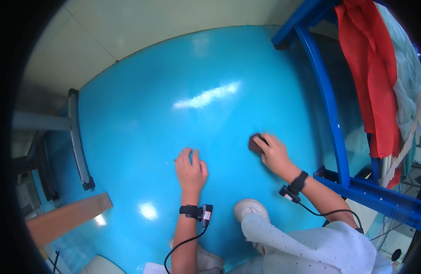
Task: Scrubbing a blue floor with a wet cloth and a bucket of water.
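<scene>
My right hand grips a dark brown pad or folded cloth against the glossy blue floor. Slight blur covers its fingers, and the pad's exact kind cannot be told. My left hand is to the left of it, low over the floor or touching it, with bent fingers apart and nothing visible in them. Each wrist wears a black strap with a small cabled device, one on the left wrist and one on the right wrist. Bright reflections lie on the floor ahead of both hands.
A blue metal frame stands at right, with red cloth and pale sheeting hanging over it. A grey metal leg and a brown board are at left. A pale wall bounds the floor. My white shoe is below.
</scene>
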{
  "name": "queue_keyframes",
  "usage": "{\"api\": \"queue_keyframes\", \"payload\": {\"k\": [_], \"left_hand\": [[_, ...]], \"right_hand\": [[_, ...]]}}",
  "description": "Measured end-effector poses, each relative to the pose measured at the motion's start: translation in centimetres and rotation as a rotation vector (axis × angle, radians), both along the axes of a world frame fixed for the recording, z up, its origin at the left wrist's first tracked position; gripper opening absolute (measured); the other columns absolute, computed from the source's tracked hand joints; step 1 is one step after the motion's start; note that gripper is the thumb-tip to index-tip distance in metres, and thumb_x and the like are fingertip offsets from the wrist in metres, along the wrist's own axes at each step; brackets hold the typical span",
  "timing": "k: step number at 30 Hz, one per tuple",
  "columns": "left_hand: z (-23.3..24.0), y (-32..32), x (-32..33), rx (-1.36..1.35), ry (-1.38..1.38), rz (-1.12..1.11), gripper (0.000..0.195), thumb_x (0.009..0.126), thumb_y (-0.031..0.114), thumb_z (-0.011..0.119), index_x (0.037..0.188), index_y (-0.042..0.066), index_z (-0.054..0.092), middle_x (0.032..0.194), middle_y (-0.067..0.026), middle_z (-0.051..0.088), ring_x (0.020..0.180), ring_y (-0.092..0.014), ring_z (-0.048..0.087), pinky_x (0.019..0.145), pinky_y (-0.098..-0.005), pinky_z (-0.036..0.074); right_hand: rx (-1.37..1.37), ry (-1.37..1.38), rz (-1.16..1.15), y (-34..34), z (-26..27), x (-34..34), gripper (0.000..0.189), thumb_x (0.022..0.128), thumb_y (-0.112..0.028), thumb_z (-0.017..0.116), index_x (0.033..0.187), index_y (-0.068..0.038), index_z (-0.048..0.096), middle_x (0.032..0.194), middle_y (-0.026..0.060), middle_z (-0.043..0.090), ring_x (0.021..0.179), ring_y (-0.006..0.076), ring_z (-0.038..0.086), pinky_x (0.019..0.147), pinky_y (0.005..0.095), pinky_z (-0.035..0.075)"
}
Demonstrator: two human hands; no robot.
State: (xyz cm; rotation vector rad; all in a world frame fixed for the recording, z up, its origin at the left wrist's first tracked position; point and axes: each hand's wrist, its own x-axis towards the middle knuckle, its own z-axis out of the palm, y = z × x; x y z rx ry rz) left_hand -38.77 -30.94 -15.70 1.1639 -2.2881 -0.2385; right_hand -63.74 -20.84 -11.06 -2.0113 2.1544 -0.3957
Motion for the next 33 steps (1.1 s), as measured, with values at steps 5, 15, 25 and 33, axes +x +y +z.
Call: {"api": "queue_keyframes", "payload": {"k": [5, 15, 25, 33], "left_hand": [[-0.3, 0.2, 0.3, 0.014, -0.008, 0.019, 0.03, 0.071, -0.001, 0.059, 0.101, 0.0, 0.057, 0.105, -0.0172, 0.054, 0.095, -0.034, 0.053, 0.08, -0.0442, 0.043], [-0.4, 0.2, 0.4, -0.011, -0.008, 0.027, 0.03, 0.071, 0.0, 0.058, 0.101, 0.0, 0.058, 0.106, -0.0177, 0.054, 0.095, -0.035, 0.053, 0.08, -0.0445, 0.043], [-0.5, 0.1, 0.6, 0.009, 0.0, 0.042, 0.028, 0.072, -0.001, 0.057, 0.1, 0.0, 0.058, 0.105, -0.0183, 0.054, 0.095, -0.035, 0.054, 0.08, -0.0445, 0.043], [0.3, 0.3, 0.3, 0.012, 0.004, 0.046, 0.029, 0.07, 0.0, 0.058, 0.099, 0.0, 0.058, 0.104, -0.0178, 0.054, 0.094, -0.035, 0.054, 0.08, -0.044, 0.043]], "right_hand": [[0.098, -0.005, 0.009, 2.0, 0.5, 0.8, 0.046, 0.069, 0.003, 0.06, 0.113, -0.009, 0.055, 0.105, 0.01, 0.053, 0.089, 0.0287, 0.057, 0.063, 0.0416, 0.052], [0.115, -0.004, -0.009, 1.6, 0.3, 1.1, 0.051, 0.067, 0.004, 0.061, 0.116, -0.008, 0.054, 0.109, 0.01, 0.053, 0.09, 0.0316, 0.056, 0.066, 0.0415, 0.052], [0.159, -0.125, 0.207, 3.5, -1.0, 1.9, 0.053, 0.069, -0.006, 0.067, 0.12, -0.011, 0.053, 0.11, 0.0126, 0.054, 0.096, 0.0311, 0.058, 0.072, 0.0394, 0.052], [-0.218, -0.069, -0.471, -9.2, -2.3, -1.5, 0.042, 0.075, 0.001, 0.058, 0.113, -0.014, 0.057, 0.101, 0.0138, 0.056, 0.094, 0.0329, 0.057, 0.075, 0.0423, 0.05]]}}
